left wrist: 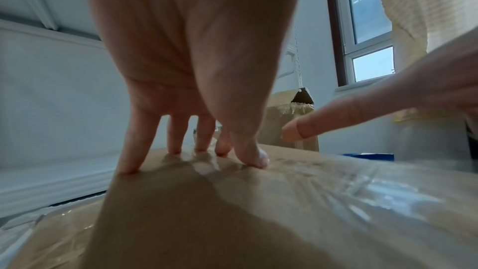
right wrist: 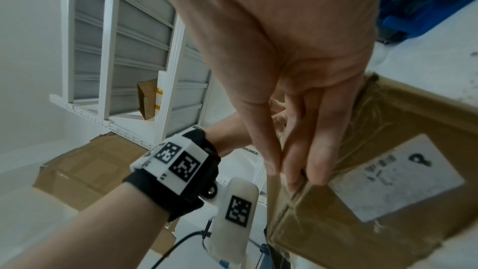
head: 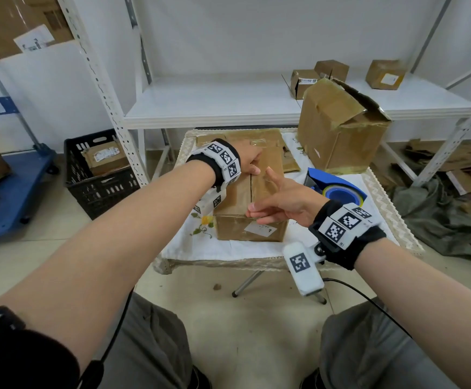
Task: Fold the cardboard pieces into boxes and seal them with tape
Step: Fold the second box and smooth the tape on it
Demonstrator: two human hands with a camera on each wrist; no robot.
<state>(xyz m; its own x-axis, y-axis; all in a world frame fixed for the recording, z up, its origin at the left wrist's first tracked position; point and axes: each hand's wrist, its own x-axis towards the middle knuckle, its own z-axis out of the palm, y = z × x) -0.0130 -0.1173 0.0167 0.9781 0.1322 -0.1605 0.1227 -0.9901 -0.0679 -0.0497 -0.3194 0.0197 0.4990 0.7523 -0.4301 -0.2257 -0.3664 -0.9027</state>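
A closed brown cardboard box (head: 237, 195) lies on the small cloth-covered table (head: 189, 245). My left hand (head: 248, 161) presses its straight fingers (left wrist: 201, 140) down on the far part of the box top (left wrist: 232, 212), where clear tape (left wrist: 375, 191) shines. My right hand (head: 279, 204) reaches across the near top edge, thumb raised. Its straight fingers (right wrist: 292, 161) touch the edge above the front face with a white label (right wrist: 395, 179). Neither hand holds anything. A blue tape dispenser (head: 338, 189) lies on the table just right of the box.
A larger, torn-open cardboard box (head: 338, 130) stands at the table's back right. Flat cardboard (head: 256, 136) lies behind the small box. A white shelf (head: 217, 108) with small boxes is behind, a black crate (head: 99, 175) left, cardboard scraps (head: 453, 158) on the floor right.
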